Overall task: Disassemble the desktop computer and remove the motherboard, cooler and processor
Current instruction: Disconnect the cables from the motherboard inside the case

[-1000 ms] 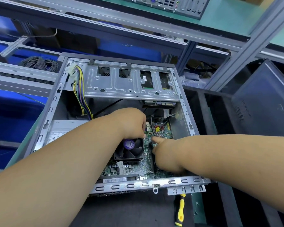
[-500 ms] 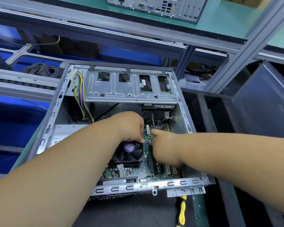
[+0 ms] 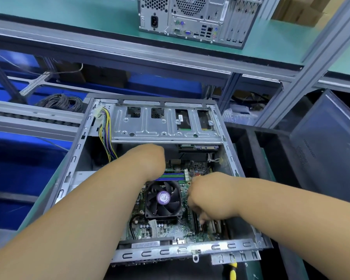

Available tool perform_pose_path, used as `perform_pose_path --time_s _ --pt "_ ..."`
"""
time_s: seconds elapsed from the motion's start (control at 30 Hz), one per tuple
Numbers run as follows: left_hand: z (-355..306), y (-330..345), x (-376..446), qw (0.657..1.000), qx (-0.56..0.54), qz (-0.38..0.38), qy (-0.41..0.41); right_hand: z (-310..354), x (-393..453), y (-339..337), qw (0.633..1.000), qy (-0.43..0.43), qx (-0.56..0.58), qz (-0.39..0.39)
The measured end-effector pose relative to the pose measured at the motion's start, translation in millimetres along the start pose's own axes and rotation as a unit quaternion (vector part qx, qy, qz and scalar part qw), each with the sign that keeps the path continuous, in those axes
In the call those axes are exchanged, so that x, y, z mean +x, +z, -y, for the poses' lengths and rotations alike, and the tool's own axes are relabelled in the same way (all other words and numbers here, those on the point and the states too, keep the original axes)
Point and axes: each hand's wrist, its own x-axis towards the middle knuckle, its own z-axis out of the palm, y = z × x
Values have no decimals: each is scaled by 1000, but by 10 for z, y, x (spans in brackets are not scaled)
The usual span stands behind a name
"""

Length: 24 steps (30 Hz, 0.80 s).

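Both hands deep in the case [image 3: 79,146], working the board [image 3: 166,229] loose beside the cooler [image 3: 163,199]. Left hand [image 3: 152,158] fingers hidden, grip impossible to tell; right hand [image 3: 208,197] fingers curled down near the slots, hold unclear. Best to lift evenly, checking for cables [image 3: 107,134] attached

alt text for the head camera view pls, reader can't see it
Both hands reach into an open desktop case: the left hand beyond the cooler fan, the right hand curled over the motherboard beside it. Another computer stands on the shelf above.
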Motion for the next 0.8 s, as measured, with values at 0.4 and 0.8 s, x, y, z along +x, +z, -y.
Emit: perform_pose_path --time_s 0.4,0.8 --pt "328 -217 -466 999 49 11 12 -77 51 -78 966 57 166 -191" --pt "751 29 -477 985 -111 -130 16 57 397 -272 902 122 339 -237"
